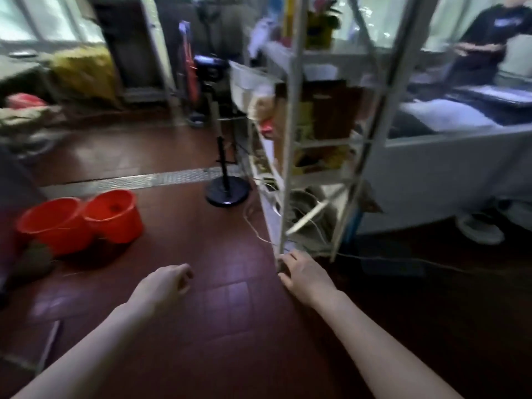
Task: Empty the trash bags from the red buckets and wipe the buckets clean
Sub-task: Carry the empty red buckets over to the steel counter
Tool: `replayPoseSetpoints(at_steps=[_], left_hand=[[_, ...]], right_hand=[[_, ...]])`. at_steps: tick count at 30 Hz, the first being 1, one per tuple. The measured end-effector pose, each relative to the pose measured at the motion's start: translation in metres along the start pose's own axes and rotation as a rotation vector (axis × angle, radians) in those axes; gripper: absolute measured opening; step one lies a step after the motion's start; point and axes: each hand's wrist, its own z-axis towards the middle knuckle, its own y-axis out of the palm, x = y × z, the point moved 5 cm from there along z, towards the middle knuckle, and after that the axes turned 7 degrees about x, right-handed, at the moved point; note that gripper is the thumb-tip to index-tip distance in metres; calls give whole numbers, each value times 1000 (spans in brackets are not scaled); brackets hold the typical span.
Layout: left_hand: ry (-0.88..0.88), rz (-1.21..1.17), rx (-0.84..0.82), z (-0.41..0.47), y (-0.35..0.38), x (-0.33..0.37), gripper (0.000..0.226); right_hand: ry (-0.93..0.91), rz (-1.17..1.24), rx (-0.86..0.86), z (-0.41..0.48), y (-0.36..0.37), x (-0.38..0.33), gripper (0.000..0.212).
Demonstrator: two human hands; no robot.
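Observation:
Two red buckets stand side by side on the dark red floor at the left: the nearer left bucket point(51, 223) and the right bucket point(113, 216). Both look open at the top, with no bag showing inside; the view is blurred. My left hand point(165, 285) hangs over the floor, well to the right of the buckets, with loosely curled fingers and nothing in it. My right hand point(305, 273) reaches forward with relaxed fingers near the foot of a white metal shelf point(290, 139). It holds nothing.
The white shelf is stuffed with boxes and cables that trail onto the floor. A black stand with a round base point(227, 194) rises beyond the buckets. A metal drain grate point(138, 180) crosses the floor. A person point(489, 38) sits on a bed at the right.

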Motion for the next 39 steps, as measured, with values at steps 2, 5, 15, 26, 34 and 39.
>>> replayPoseSetpoints(at_steps=[2,5,15,26,34,39], left_hand=[[-77,0,35,16,-27,-49,21],[-195,2,63,39,-55,-114,24],[-543,-8,137,138,-106,-286,24],[-726,-8,208,273,-134,-436,22],[-665,68,269,429,-127,-574,25],[-647,38,285,518,-128,-665,24]], right_hand=[[-84,-1,-17,56,5,-48,43],[-219,-42,-45,130,17,-115,42],[-602,-90,-108,371,68,-279,43],[-793,-133,-128,606,109,-398,39],[-842,-175,-172,775,191,-489,44],[-856,-238,-221,880,231,-548,43]])
